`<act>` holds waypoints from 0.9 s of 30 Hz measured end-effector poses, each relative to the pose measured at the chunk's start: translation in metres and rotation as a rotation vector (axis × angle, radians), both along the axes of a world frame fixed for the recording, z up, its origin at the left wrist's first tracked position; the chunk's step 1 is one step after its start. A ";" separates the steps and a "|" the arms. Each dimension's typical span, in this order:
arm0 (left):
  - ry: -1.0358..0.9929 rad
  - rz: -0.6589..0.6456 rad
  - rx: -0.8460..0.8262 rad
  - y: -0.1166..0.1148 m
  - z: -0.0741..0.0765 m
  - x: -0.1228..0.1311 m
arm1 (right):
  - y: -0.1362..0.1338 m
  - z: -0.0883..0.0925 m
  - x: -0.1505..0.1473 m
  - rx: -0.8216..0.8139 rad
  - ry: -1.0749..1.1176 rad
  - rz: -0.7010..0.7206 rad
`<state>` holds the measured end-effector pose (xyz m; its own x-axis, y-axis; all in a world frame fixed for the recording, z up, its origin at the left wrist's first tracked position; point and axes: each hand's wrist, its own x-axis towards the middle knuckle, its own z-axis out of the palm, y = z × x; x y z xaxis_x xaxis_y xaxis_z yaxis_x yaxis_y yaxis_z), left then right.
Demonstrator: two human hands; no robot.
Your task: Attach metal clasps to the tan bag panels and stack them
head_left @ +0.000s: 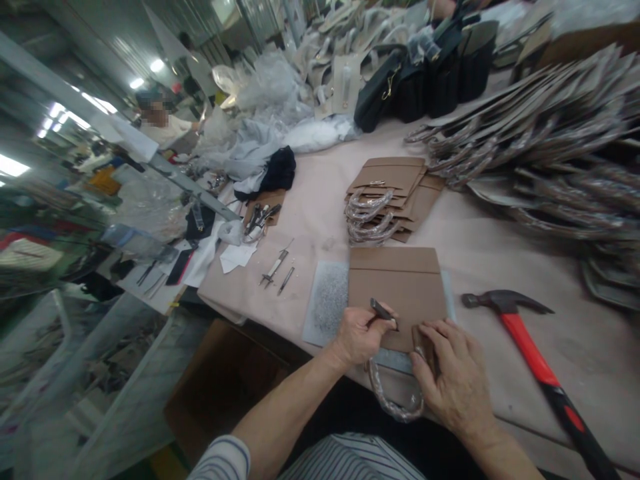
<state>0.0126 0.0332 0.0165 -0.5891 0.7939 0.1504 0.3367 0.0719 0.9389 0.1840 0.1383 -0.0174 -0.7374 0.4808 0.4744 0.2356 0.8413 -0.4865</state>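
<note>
A flat brown bag panel [400, 283] lies on a grey mat [327, 300] at the near table edge. Its plastic-wrapped handle [395, 403] hangs over the edge toward me. My left hand [361, 333] is closed round a small dark metal tool [383, 311], held against the panel's lower edge. My right hand [453, 380] presses down on the panel's bottom right corner by the handle tab, fingers curled and pressed together on it.
A red-handled hammer [530, 353] lies to the right. A stack of brown panels with wrapped handles [387, 197] sits behind, larger piles [540, 140] at right. Small metal tools [275, 270] and scissors [260, 217] lie at left. Another person [160, 123] works far left.
</note>
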 end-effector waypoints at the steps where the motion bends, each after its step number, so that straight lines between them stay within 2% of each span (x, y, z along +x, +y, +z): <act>1: -0.007 0.002 -0.005 0.000 0.001 0.000 | 0.000 0.001 0.000 0.003 0.001 0.001; 9: 0.044 -0.029 0.014 -0.002 -0.001 0.004 | -0.001 0.000 0.000 -0.006 -0.004 -0.008; 16: 0.123 0.029 0.047 0.001 -0.005 0.007 | 0.001 -0.001 0.000 0.044 0.013 0.000; 23: 0.100 -0.013 -0.004 0.001 -0.002 0.006 | 0.001 -0.002 0.000 0.055 0.010 -0.005; 27: 0.144 -0.013 0.047 0.001 -0.004 0.007 | 0.000 -0.002 -0.001 0.063 0.001 -0.004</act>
<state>0.0197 0.0345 0.0125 -0.5483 0.7916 0.2695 0.4687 0.0240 0.8830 0.1834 0.1386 -0.0193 -0.7353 0.4525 0.5045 0.2382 0.8695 -0.4327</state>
